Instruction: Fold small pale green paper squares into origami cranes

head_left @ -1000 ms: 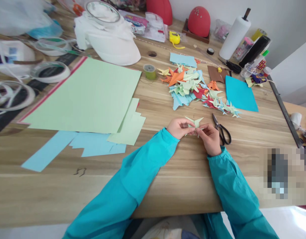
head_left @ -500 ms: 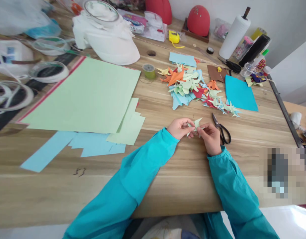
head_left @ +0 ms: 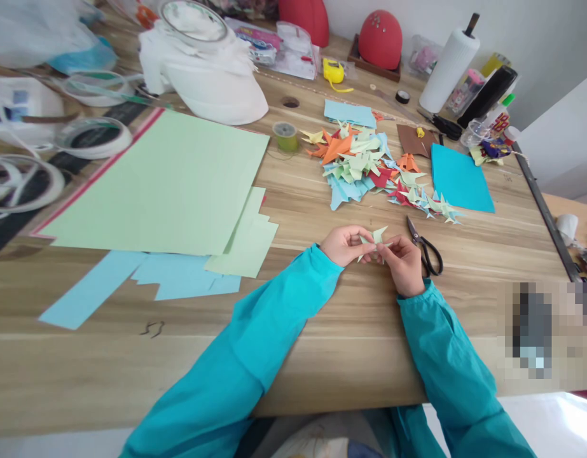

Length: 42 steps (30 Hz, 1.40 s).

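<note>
Between both hands is a small pale green folded paper crane (head_left: 379, 236), its pointed tips sticking out past the fingers. My left hand (head_left: 346, 245) pinches it from the left side. From the right, my right hand (head_left: 402, 262) grips it with thumb and fingertips, the two thumbs nearly meeting. Part of the paper is hidden by the fingers. Black-handled scissors (head_left: 430, 254) lie just beyond my right hand. Farther back spreads a heap of folded paper cranes (head_left: 357, 159) in orange, green, blue, red and yellow.
Large green sheets (head_left: 164, 184) lie to the left, with blue paper pieces (head_left: 183, 277) at their near edge. A thread spool (head_left: 286, 136) stands behind. Bright blue square paper (head_left: 462, 178) lies at the right. A white ribbed bottle (head_left: 449, 71) and yellow tape measure (head_left: 334, 71) stand at the back.
The thumbs have drawn slightly closer together over the folded paper. Otherwise hands and objects look the same.
</note>
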### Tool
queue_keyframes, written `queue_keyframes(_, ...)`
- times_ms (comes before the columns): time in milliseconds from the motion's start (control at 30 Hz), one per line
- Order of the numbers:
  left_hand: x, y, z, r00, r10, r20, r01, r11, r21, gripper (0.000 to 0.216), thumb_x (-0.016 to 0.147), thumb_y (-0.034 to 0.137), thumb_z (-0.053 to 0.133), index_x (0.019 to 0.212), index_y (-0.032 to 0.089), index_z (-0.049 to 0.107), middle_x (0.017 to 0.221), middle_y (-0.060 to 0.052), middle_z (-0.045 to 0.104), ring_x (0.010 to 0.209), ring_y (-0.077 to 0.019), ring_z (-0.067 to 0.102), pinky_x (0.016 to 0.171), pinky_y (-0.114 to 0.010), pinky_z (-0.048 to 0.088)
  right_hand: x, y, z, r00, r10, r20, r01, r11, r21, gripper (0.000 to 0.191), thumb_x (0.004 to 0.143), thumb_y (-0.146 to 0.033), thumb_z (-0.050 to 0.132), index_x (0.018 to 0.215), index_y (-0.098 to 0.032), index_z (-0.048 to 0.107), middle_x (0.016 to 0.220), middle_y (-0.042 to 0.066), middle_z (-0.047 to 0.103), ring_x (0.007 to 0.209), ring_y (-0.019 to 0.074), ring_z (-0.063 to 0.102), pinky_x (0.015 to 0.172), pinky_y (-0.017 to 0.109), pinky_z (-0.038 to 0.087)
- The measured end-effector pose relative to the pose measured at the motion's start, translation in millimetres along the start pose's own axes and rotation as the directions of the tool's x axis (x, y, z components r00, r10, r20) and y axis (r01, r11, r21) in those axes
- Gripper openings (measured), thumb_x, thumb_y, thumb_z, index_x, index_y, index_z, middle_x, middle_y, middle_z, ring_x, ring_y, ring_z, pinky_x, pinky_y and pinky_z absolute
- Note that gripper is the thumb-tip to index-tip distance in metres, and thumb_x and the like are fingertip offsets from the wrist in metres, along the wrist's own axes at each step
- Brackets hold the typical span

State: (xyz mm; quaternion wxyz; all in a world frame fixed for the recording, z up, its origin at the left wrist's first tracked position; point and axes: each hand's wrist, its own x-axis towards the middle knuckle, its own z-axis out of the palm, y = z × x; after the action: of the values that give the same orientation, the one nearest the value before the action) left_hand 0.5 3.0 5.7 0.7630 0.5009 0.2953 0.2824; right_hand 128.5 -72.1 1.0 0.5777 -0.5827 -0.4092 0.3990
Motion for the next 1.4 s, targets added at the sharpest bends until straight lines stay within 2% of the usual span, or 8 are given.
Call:
queue_keyframes(367,1.0,-2.0,-0.4,1.0,-0.008,-0.02,0.008,1.0,-0.016,0.028,0.054,0.023,0.075,0.069,0.009,0.057,0.045,0.0,0.059,0.038,-0.0106,0.055,0.041,-0.022,0.046,0.6,0.7,1.4,1.0,0.022,-0.002,-0.022,0.994,0.109,0.02,0.066,-0.026,0.068,0.069,-0.018,0.051,0.054,-0.004,0.057,0.045,0.0096,0.052,0.043,0.022,0.039)
queue_keyframes(700,1.2,-3.8,-0.8,1.0,-0.008,-0.021,0.008,1.0,-0.001,0.026,0.057,0.024,0.073,0.07,0.008,0.057,0.041,0.001,0.057,0.035,-0.0102,0.053,0.036,-0.019,0.042,0.6,-0.5,2.4,0.999,0.018,-0.027,-0.016,0.995,0.097,0.021,0.064,-0.025,0.07,0.069,-0.018,0.052,0.054,-0.005,0.056,0.044,0.0091,0.053,0.041,0.021,0.039)
queue_keyframes(1400,1.3,-3.7,0.0,0.999,-0.028,-0.028,0.028,1.0,-0.003,0.023,0.059,0.023,0.071,0.071,0.009,0.057,0.041,0.001,0.057,0.035,-0.0104,0.054,0.038,-0.02,0.044,-0.6,-0.5,2.6,0.999,0.003,-0.033,0.0,0.996,0.093,0.019,0.068,-0.024,0.067,0.069,-0.019,0.049,0.05,-0.006,0.056,0.042,0.0095,0.051,0.04,0.021,0.037)
